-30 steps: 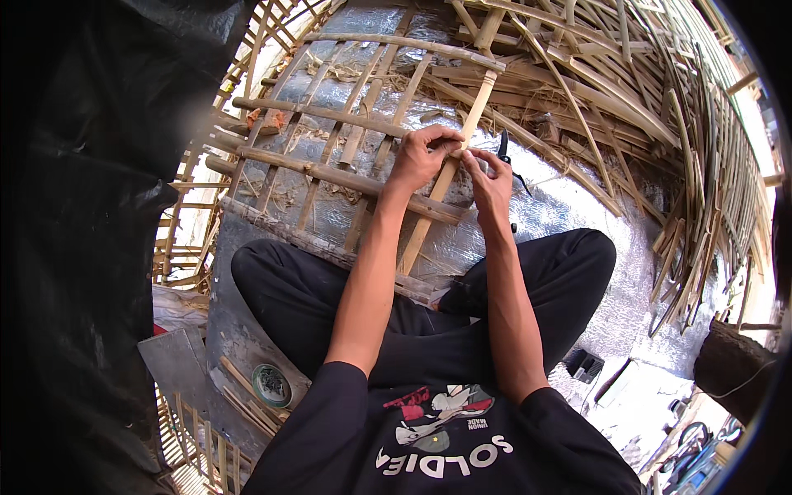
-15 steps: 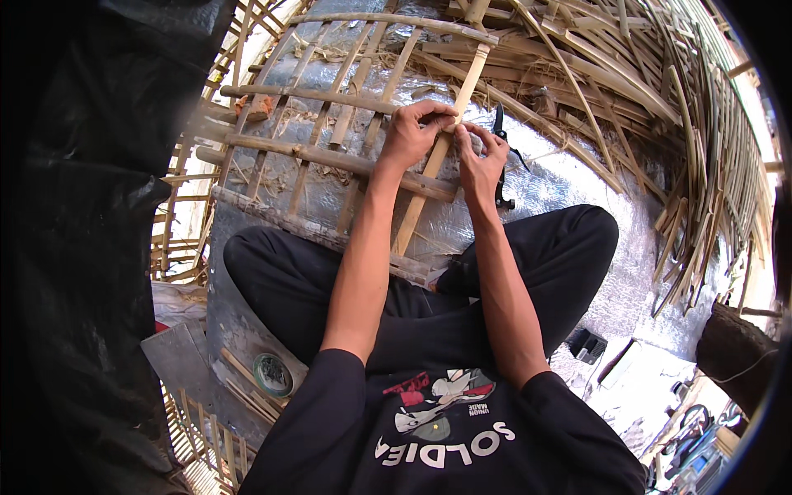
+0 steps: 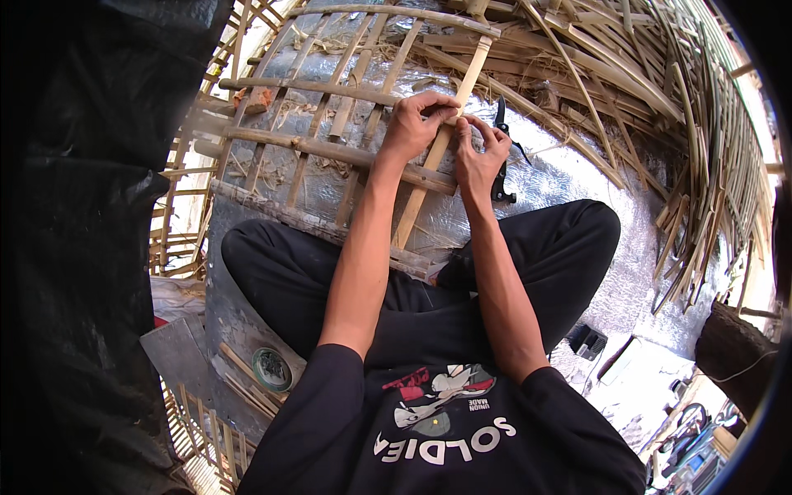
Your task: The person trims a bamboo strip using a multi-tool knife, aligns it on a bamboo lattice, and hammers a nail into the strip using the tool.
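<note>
A bamboo frame (image 3: pixel 330 151) of thin slats and round crosspieces lies in front of my crossed legs. A pale bamboo strip (image 3: pixel 421 186) runs lengthwise along its right side. My left hand (image 3: pixel 414 125) is closed in a pinch over this strip, by the right end of a crosspiece. Just right of the strip, my right hand (image 3: pixel 481 155) pinches with thumb and forefinger, close to the left fingertips. Whatever sits between the fingers is too small to make out. Black-handled pruning shears (image 3: pixel 502 157) lie right beside my right hand, partly behind it.
Split bamboo strips (image 3: pixel 660 99) are heaped at the far right, over a silvery sheet (image 3: pixel 577 177). A roll of tape (image 3: pixel 272 369) and some sticks sit at lower left. Black sheeting (image 3: pixel 74 247) hangs along the left, and a dark log (image 3: pixel 737 351) stands at right.
Both hands stay at the same spot on the strip, with only slight finger movement. The whole view has shifted a little.
</note>
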`<state>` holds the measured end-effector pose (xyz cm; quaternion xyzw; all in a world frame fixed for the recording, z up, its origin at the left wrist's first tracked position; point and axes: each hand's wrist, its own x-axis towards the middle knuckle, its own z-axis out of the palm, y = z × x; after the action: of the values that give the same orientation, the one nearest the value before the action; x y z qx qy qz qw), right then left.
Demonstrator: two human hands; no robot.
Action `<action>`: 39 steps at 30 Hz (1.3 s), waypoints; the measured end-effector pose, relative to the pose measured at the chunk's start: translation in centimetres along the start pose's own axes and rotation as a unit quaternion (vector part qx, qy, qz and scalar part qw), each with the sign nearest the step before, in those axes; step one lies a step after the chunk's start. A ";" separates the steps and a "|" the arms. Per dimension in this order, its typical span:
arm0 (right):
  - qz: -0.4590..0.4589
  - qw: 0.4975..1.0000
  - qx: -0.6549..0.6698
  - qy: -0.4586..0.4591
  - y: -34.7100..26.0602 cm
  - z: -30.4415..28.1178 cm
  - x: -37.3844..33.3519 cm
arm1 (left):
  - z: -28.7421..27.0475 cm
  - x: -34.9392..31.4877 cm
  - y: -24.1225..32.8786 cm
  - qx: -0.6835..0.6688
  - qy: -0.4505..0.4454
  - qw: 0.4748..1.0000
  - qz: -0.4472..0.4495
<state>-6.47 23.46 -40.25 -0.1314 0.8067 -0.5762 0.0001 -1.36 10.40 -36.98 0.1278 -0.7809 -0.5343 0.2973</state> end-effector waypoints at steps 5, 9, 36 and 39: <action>-0.016 0.999 0.014 -0.041 0.2 -0.8 0.0 | -0.2 -0.2 0.1 -0.001 0.003 1.000 0.003; -0.039 0.999 0.022 -0.026 0.8 -0.7 0.4 | 0.0 0.1 0.6 0.006 0.006 1.000 0.008; -0.052 0.999 0.013 -0.006 0.9 0.0 0.4 | 0.2 0.1 0.1 -0.001 -0.001 1.000 0.012; -0.042 0.999 0.009 -0.014 1.0 0.1 0.3 | 0.0 0.1 0.0 0.002 0.003 1.000 0.004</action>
<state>-6.99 23.63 -41.12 -0.1728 0.7953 -0.5809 -0.0118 -1.41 10.35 -36.94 0.1266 -0.7815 -0.5316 0.3011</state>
